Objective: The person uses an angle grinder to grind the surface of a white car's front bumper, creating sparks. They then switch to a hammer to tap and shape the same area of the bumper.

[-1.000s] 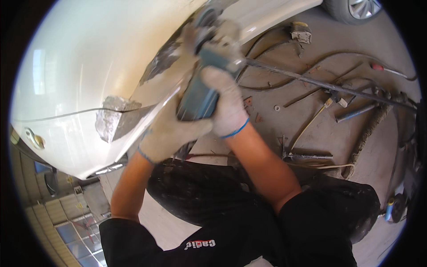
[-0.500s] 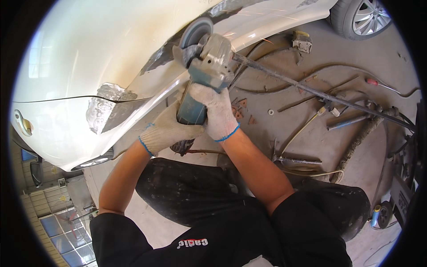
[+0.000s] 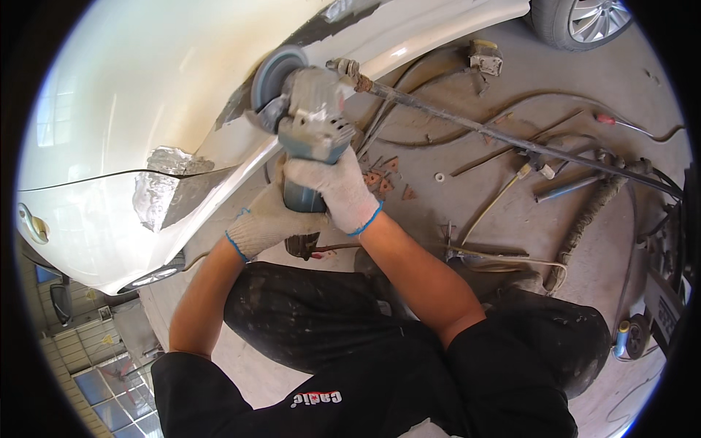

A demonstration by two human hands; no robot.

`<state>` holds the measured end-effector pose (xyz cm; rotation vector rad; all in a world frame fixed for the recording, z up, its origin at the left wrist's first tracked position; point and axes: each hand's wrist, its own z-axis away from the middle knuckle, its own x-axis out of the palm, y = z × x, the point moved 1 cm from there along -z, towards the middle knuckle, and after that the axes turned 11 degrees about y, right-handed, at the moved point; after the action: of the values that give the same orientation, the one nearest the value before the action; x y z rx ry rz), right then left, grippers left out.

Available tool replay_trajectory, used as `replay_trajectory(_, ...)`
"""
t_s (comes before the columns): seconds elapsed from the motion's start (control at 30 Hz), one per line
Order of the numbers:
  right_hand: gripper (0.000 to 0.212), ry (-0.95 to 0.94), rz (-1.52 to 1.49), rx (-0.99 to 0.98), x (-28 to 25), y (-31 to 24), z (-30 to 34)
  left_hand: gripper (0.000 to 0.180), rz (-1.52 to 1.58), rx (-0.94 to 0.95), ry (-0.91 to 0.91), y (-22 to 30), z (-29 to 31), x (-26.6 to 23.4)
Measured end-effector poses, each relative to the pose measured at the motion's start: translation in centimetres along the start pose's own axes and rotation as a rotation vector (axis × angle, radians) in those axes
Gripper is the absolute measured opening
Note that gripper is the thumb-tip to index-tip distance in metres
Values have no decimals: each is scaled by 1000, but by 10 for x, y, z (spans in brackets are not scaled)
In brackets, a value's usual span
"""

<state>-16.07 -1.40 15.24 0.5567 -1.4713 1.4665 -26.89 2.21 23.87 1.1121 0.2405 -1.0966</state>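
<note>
An angle grinder (image 3: 315, 139) with a grey round disc is held up in front of a white car body (image 3: 102, 95). My left hand (image 3: 263, 223), in a knitted work glove with a blue cuff edge, wraps the rear of the grinder's body. Closer to the grinder's head, my gloved right hand (image 3: 339, 191) grips the same tool. The disc (image 3: 277, 77) is beside a dark stripped strip (image 3: 237, 106) on the car's lower side; whether it touches cannot be made out. Farther left, a bare-metal patch (image 3: 171, 188) crosses the panel seam.
A long metal bar (image 3: 467, 120) slants from beside the grinder to the right. Several reddish triangular pieces (image 3: 380, 179) lie on the floor. Hoses, a red-handled screwdriver (image 3: 606, 119), a blue tube (image 3: 569, 193) and a wrapped hose (image 3: 588, 219) lie to the right. A car wheel (image 3: 584, 25) stands far right.
Both hands and the grinder have moved left and slightly down, along the car's side. Sparks seen earlier near the disc no longer show. The grip is the same.
</note>
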Motion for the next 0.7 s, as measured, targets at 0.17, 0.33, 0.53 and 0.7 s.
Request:
replay_trajectory(0.17,46,8,-390,144,-2,5,-1,76,-31,-27,33,12,5,-2)
replay_trajectory(0.33,47,-35,-234,29,0,5,-1,60,-112,47,111,-1,10,-1)
replay_trajectory(0.53,40,-59,-331,51,4,2,-1,64,79,-34,89,0,10,-1)
replay_trajectory(0.7,39,-6,-434,89,2,-4,-2,69,-23,-12,68,13,9,0)
